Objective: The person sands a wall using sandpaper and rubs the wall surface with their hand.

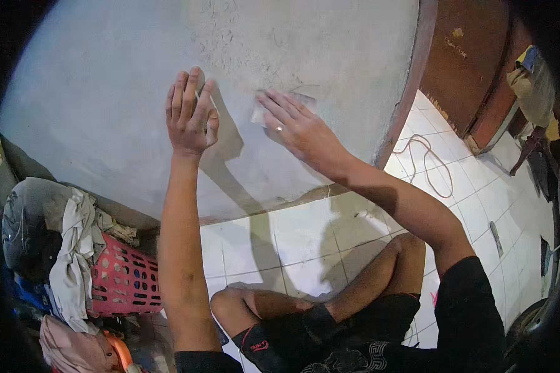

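My right hand [295, 127] lies flat against the grey plastered wall [106, 105], fingers extended and slightly fanned, a ring on one finger; it presses a small pale sheet, sandpaper or cloth, I cannot tell which [259, 112]. The sheet sits under my fingertips, its left edge showing beside them and another corner showing past the fingers on the upper right. My left hand [190, 115] is raised just left of it, fingers together and pointing up, palm toward the wall; whether it touches the plaster I cannot tell. It holds nothing. The two hands are near but apart. Below, my bent knees rest over the white tiled floor [305, 242]. At my left, a pink laundry basket [124, 280] with cloth draped on it. At right, a looped cord [432, 165] on the tiles, near a brown door [473, 62].
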### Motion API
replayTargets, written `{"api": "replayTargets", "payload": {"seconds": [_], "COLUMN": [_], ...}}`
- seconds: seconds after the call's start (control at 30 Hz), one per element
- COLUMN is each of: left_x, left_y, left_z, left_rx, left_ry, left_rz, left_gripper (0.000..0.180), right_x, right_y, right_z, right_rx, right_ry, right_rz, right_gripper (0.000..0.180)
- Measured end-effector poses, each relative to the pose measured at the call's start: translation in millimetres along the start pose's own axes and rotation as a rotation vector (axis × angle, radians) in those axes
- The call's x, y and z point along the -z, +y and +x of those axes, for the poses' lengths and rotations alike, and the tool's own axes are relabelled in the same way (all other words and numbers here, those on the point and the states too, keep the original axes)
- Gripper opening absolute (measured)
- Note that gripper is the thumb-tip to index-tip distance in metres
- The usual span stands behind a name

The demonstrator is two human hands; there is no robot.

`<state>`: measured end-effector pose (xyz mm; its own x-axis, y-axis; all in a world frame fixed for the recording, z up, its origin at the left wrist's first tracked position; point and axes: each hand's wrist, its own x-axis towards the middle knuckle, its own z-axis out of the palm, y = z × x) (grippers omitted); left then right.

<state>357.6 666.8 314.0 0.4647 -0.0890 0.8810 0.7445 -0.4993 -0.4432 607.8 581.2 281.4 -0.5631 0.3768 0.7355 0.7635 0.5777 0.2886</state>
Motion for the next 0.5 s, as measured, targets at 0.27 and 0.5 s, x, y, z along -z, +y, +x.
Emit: {"api": "replayTargets", "payload": {"seconds": [0.27,0.5], "left_x": [-3.6,-0.3], "left_y": [2.7,-0.5], "left_z": [-4.3,-2.6], "left_rx": [0.011,0.02], "left_ry": [0.024,0.011], "left_rz": [0.014,-0.003], "left_gripper": [0.048,0.047], "right_x": [-7.2,-16.2], "right_y": [2.8,-12.7], "right_z": [1.6,30.8], "right_rx": [0.021,0.031], "right_ry": [-0.006,0.129], "right_rz": [0.015,0.136], "right_gripper": [0.032,0.038]}}
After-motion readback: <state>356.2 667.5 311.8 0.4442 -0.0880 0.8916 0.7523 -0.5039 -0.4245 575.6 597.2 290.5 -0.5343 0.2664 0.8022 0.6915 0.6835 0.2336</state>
